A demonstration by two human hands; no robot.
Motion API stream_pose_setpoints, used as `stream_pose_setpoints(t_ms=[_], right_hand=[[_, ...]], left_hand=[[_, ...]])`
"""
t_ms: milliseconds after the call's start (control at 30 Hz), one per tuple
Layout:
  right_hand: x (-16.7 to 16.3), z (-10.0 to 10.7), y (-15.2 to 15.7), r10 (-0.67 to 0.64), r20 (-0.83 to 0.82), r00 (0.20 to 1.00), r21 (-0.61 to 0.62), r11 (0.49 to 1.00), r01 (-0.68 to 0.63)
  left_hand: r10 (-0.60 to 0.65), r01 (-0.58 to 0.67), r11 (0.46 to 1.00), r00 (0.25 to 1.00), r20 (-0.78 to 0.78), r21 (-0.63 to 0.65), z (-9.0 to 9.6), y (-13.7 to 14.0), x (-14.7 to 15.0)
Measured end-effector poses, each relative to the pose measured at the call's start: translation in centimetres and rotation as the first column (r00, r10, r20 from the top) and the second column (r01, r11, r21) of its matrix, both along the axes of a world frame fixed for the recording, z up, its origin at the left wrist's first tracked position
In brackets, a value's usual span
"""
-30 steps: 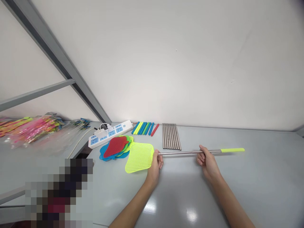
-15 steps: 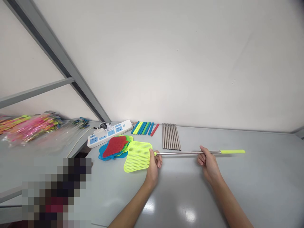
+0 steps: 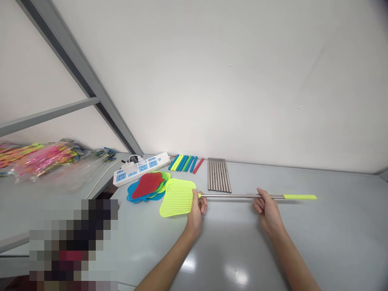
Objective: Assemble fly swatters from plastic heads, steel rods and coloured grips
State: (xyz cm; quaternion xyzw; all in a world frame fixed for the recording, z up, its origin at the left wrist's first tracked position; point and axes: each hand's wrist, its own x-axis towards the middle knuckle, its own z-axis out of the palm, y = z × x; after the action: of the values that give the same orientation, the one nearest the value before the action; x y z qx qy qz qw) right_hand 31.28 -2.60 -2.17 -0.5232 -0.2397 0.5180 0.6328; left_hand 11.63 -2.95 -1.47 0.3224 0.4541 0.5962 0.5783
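Note:
A fly swatter (image 3: 178, 198) with a yellow-green mesh head, a thin metal rod and a yellow-green grip is held level above the table. My left hand (image 3: 196, 210) is closed on it where the head meets the rod. My right hand (image 3: 266, 206) is closed round the metal rod, just left of the grip. Left of the swatter's head lies a pile of loose mesh swatter heads (image 3: 147, 186), red on top with blue and green below. Behind the rod, several metal rods (image 3: 218, 174) lie side by side.
A row of blue, yellow, green and red handle grips (image 3: 184, 163) lies along the wall. Beside it rests a white power strip (image 3: 142, 167) with plugs and a cable. Bagged colourful items (image 3: 51, 159) lie behind a grey metal frame (image 3: 91, 89) at left.
Both hands keep their hold on the fly swatter. The view has shifted slightly, and the swatter's grip end sits a little farther right and lower.

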Motion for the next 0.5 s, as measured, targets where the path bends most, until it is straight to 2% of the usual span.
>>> stream_pose_setpoints(t_ms=[300, 400, 500], right_hand=[[-0.2, -0.4, -0.1, 0.017, -0.053, 0.998, -0.015, 1.0, -0.017], [-0.7, -0.5, -0.2, 0.078, -0.068, 0.995, -0.024, 0.997, -0.08], [-1.2, -0.4, -0.2, 0.147, -0.088, 0.985, -0.031, 0.988, -0.15]], left_hand=[[0.05, -0.049, 0.999, 0.999, -0.016, 0.01, -0.1, 0.0, 0.2], [0.063, -0.063, 0.998, 0.997, -0.044, 0.018, -0.1, 0.0, 0.1], [0.012, -0.009, 0.999, 0.996, -0.085, 0.041, 0.0, 0.0, 0.0]])
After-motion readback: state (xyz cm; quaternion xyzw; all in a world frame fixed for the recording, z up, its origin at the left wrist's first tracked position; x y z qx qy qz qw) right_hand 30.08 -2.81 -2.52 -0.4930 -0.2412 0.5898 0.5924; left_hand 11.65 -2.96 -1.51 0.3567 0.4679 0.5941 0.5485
